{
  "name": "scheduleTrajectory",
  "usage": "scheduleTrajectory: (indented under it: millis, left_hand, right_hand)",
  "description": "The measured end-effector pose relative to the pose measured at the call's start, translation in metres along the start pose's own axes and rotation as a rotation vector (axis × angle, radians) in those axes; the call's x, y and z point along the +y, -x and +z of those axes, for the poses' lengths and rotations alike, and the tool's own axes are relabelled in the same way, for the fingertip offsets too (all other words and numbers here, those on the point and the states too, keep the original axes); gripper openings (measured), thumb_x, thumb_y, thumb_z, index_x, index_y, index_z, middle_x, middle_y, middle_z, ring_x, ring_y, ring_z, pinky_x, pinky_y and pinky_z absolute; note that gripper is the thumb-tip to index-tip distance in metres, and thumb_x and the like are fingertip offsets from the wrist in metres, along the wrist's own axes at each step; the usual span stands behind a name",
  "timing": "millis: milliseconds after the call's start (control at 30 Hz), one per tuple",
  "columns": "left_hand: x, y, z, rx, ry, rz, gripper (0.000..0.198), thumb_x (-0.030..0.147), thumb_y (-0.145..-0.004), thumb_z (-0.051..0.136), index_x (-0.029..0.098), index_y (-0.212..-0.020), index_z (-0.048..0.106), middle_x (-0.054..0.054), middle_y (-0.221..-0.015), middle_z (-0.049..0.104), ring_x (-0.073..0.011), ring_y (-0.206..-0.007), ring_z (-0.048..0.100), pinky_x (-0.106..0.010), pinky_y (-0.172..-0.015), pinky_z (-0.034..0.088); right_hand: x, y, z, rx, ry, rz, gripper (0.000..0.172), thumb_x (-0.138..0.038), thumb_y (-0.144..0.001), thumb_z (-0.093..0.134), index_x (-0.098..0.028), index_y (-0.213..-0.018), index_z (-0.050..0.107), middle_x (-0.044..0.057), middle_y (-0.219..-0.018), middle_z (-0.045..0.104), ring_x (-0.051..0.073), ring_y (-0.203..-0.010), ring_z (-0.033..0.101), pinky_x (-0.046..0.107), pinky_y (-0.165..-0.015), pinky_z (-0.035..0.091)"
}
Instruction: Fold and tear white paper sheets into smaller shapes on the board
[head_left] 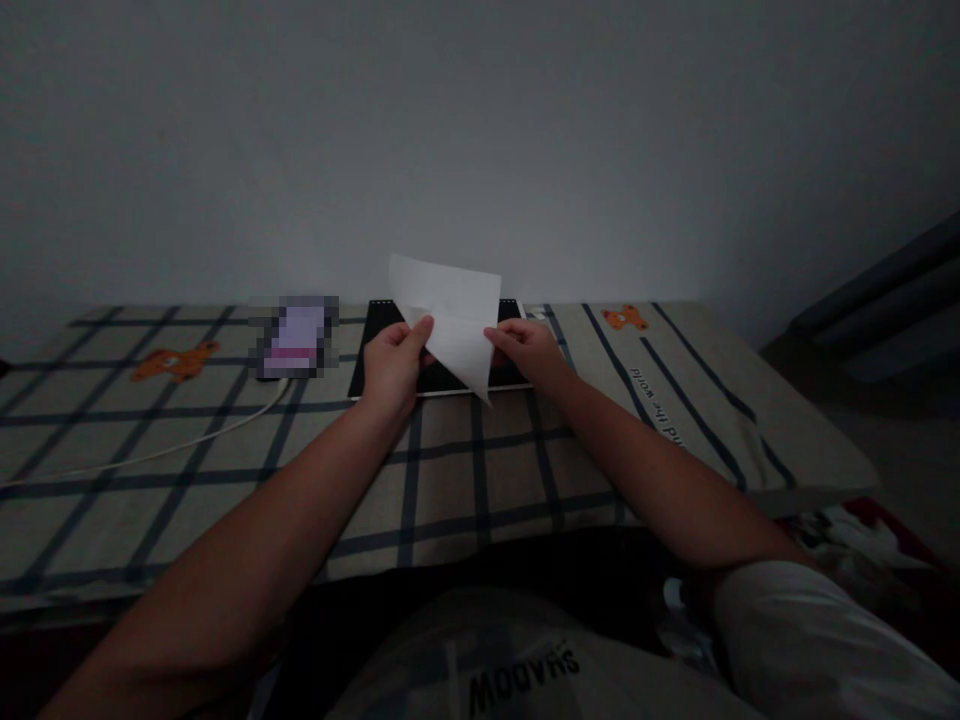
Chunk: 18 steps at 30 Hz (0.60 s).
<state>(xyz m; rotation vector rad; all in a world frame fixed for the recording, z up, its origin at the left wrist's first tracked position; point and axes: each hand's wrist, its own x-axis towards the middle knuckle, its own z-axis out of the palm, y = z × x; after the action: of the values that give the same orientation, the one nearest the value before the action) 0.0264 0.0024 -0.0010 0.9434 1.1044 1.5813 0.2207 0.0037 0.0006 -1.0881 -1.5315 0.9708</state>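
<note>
A white sheet of paper (453, 315) is held up between both hands, partly folded, with one corner pointing down. My left hand (393, 362) pinches its left edge with the thumb on top. Gripping the right edge is my right hand (529, 349), its fingers closed on the sheet. Under the paper lies a black pad (369, 345) with a white edge, flat on the checked cloth.
The surface is covered by a beige cloth (465, 470) with dark stripes and orange bear prints. A phone (297, 336) lies left of the black pad, with a white cable (150, 452) running off to the left. A plain wall stands behind. Clutter lies at the lower right.
</note>
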Motion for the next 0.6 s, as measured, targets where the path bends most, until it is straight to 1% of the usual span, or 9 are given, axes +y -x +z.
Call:
scheduleTrajectory:
  millis: [100, 167, 233, 333, 400, 500, 600]
  left_hand:
    - [-0.0008, -0.0007, 0.0000, 0.016, -0.012, 0.038, 0.039, 0.043, -0.069, 0.085, 0.018, -0.064, 0.055, -0.001, -0.072, 0.065, -0.0128, -0.067, 0.061, -0.022, -0.058, 0.052]
    - [-0.0010, -0.0010, -0.0003, -0.009, -0.001, 0.038, 0.036, 0.041, -0.069, 0.085, 0.018, -0.067, 0.058, -0.002, -0.074, 0.067, -0.0133, -0.068, 0.063, -0.022, -0.057, 0.052]
    - [-0.0006, -0.0012, -0.0006, -0.046, 0.031, 0.017, 0.031, 0.039, -0.069, 0.085, 0.017, -0.075, 0.063, -0.003, -0.080, 0.071, -0.0148, -0.072, 0.066, -0.023, -0.059, 0.054]
    - [0.0012, -0.0012, -0.0011, -0.121, 0.094, -0.037, 0.032, 0.038, -0.071, 0.084, 0.016, -0.089, 0.070, -0.007, -0.095, 0.076, -0.0189, -0.084, 0.071, -0.026, -0.065, 0.058]
    - [0.0027, -0.0014, -0.0013, -0.166, 0.125, -0.070, 0.031, 0.037, -0.074, 0.083, 0.016, -0.094, 0.071, -0.008, -0.102, 0.077, -0.0210, -0.091, 0.072, -0.029, -0.072, 0.061]
    - [0.0042, -0.0026, -0.0017, -0.202, 0.148, -0.104, 0.027, 0.034, -0.077, 0.081, 0.015, -0.093, 0.071, -0.009, -0.102, 0.078, -0.0225, -0.095, 0.073, -0.033, -0.082, 0.062]
    - [0.0039, -0.0048, -0.0022, -0.187, 0.145, -0.126, 0.021, 0.031, -0.079, 0.080, 0.014, -0.089, 0.072, -0.010, -0.100, 0.078, -0.0221, -0.094, 0.074, -0.035, -0.086, 0.062]
  right_hand:
    - [-0.0002, 0.0005, -0.0001, -0.004, -0.015, 0.022, 0.039, -0.058, -0.072, 0.074, -0.021, -0.071, 0.061, 0.001, -0.066, 0.066, 0.015, -0.061, 0.060, 0.030, -0.060, 0.048]
    - [-0.0002, 0.0007, -0.0011, -0.012, 0.016, 0.019, 0.038, -0.057, -0.074, 0.072, -0.021, -0.070, 0.062, 0.001, -0.066, 0.066, 0.015, -0.061, 0.059, 0.030, -0.061, 0.048]
    - [0.0002, 0.0006, -0.0020, -0.021, 0.049, 0.007, 0.037, -0.057, -0.077, 0.069, -0.020, -0.071, 0.064, 0.001, -0.065, 0.066, 0.015, -0.061, 0.059, 0.030, -0.061, 0.047]
    - [0.0013, 0.0000, -0.0027, -0.025, 0.069, -0.006, 0.037, -0.056, -0.079, 0.067, -0.020, -0.072, 0.066, 0.001, -0.064, 0.066, 0.015, -0.060, 0.058, 0.029, -0.059, 0.045]
    - [0.0017, -0.0005, -0.0029, -0.026, 0.067, -0.004, 0.036, -0.055, -0.079, 0.067, -0.020, -0.072, 0.066, 0.001, -0.064, 0.066, 0.015, -0.060, 0.059, 0.029, -0.059, 0.045]
    - [0.0014, -0.0011, -0.0037, -0.020, 0.050, 0.018, 0.035, -0.054, -0.079, 0.069, -0.020, -0.072, 0.067, 0.001, -0.064, 0.066, 0.015, -0.061, 0.060, 0.030, -0.060, 0.048]
    - [0.0012, -0.0013, -0.0044, -0.022, 0.050, 0.026, 0.036, -0.055, -0.080, 0.068, -0.020, -0.073, 0.068, 0.002, -0.064, 0.066, 0.015, -0.061, 0.060, 0.030, -0.061, 0.049]
